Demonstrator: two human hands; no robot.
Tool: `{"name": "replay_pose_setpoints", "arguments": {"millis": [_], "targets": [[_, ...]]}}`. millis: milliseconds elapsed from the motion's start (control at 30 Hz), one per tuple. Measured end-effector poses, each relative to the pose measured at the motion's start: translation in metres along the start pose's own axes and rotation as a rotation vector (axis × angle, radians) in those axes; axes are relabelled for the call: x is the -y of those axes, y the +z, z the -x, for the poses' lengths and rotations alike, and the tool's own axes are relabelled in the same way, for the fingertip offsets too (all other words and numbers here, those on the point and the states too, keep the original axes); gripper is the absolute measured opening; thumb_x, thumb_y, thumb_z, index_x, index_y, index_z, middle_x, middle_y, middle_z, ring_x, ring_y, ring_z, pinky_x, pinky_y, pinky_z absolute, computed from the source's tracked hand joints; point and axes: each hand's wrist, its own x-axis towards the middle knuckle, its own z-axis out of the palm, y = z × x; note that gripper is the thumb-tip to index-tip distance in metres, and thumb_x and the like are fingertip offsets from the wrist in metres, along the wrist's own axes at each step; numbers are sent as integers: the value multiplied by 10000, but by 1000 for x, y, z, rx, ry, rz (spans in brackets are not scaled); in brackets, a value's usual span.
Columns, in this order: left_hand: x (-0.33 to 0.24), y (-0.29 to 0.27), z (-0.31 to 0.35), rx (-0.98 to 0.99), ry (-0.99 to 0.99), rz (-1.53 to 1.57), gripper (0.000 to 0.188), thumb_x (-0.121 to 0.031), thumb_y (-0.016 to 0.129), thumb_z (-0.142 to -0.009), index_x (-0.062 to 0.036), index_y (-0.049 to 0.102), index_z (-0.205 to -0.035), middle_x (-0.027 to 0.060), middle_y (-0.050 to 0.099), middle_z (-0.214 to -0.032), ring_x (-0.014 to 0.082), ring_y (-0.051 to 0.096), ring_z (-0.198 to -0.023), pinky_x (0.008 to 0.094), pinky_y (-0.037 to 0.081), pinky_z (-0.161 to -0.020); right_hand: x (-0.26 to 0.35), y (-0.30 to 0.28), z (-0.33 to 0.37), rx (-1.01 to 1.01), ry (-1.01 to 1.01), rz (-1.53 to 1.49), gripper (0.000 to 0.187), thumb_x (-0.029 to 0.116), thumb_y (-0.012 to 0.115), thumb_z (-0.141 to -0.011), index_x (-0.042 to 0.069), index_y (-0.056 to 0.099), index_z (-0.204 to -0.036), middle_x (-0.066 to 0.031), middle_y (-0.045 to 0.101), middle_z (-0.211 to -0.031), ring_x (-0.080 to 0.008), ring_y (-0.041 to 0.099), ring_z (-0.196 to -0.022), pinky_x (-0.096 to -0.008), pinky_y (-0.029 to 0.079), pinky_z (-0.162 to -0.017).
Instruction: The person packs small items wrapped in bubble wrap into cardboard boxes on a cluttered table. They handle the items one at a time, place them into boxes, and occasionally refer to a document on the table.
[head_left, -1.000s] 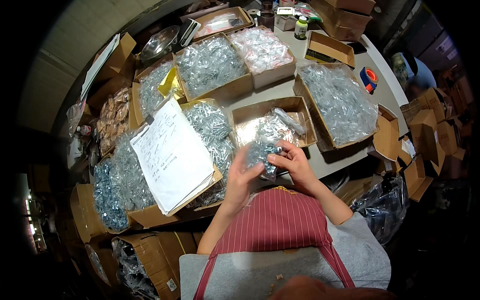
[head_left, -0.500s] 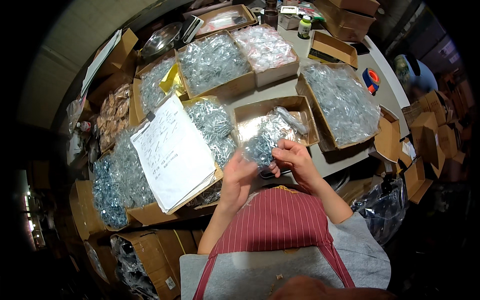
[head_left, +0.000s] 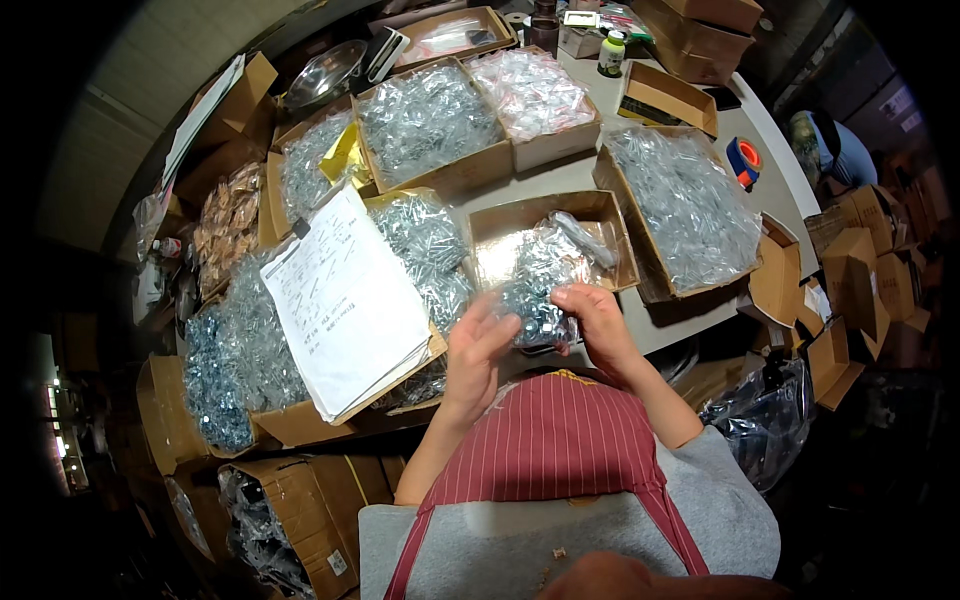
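Just in front of my apron is a clear plastic bag (head_left: 534, 312) of small bluish-silver metal hardware, seemingly nuts or similar fasteners. My right hand (head_left: 597, 318) grips its right side, thumb on top and the other fingers partly hidden beneath. At the bag's left edge, my left hand (head_left: 478, 345) is smeared by motion at the fingertips, so its hold on the bag is unclear. Right beyond the bag sits an open cardboard box (head_left: 625, 228) with more clear bags of metal pieces (head_left: 560, 250) in it.
To the left, a clipboard with handwritten sheets (head_left: 345, 310) lies over boxes of bagged screws (head_left: 425, 240). More boxes of bagged hardware (head_left: 425, 120) stand behind. At right are a large box of clear bags (head_left: 680, 200), a tape roll (head_left: 743, 160) and empty cartons (head_left: 835, 360).
The bag has tilted and spread out, with its contents lower and more to the right. My right thumb has shifted along its edge; my left hand's fingers have moved beside it.
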Motion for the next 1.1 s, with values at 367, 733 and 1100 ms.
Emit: {"name": "replay_pose_setpoints", "arguments": {"millis": [367,733,1100], "targets": [[1,-1,0,-12,144,3,615,48,641,-853,43,410,-1423,219,507,-1390,231,558,-1221,328,462,-1039,2,1,3,-54,31,-68,172,177,642,-955,20,676,-1014,-33,686,-861,-102,650,-757,-249,530,-647],[6,-7,-1,-52,161,24,591,52,623,-863,31,391,-1406,177,559,-1301,209,588,-1141,314,478,-994,4,-8,4,19,15,-55,273,194,657,-953,-5,637,-1140,-43,674,-1001,-100,642,-884,-245,522,-789],[6,-6,0,-46,184,37,640,26,620,-861,40,327,-1430,211,567,-1262,243,594,-1151,355,489,-1006,9,3,12,132,15,-201,628,69,704,-813,-1,442,-1379,-120,642,-1175,-212,681,-984,-351,559,-867]]}}
